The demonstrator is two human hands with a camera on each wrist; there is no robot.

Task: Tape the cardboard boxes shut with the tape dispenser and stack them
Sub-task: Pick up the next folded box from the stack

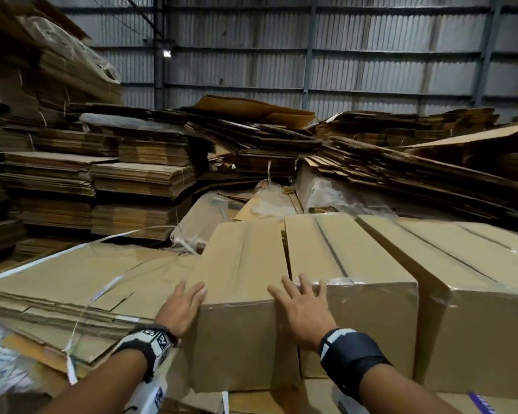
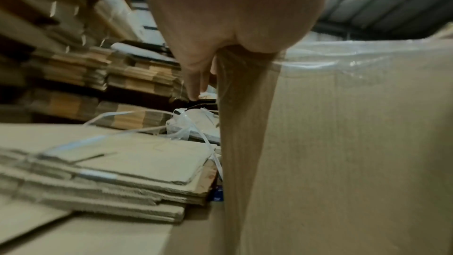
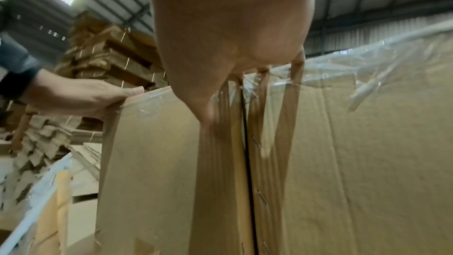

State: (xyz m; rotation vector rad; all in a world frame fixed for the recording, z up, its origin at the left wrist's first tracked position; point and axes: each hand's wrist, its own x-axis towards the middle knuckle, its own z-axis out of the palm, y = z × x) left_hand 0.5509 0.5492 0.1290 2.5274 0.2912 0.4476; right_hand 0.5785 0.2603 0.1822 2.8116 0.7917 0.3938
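Atop stacked cartons, both hands, left (image 1: 182, 306) and right (image 1: 300, 306), lie spread flat on the taped brown cardboard box (image 1: 245, 264), apparently squaring it against its neighbour (image 1: 347, 258).

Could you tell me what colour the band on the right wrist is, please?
The right wrist band is black with white patches, clearest in the head view.

Three closed cardboard boxes stand side by side in a row — the left box (image 1: 240, 294), the middle box (image 1: 350, 294) and the right box (image 1: 476, 282). Two hands are in view — the left hand (image 1: 181, 306) and the right hand (image 1: 301, 309). The flattened cardboard stacks (image 1: 141, 180) behind are too many to count.
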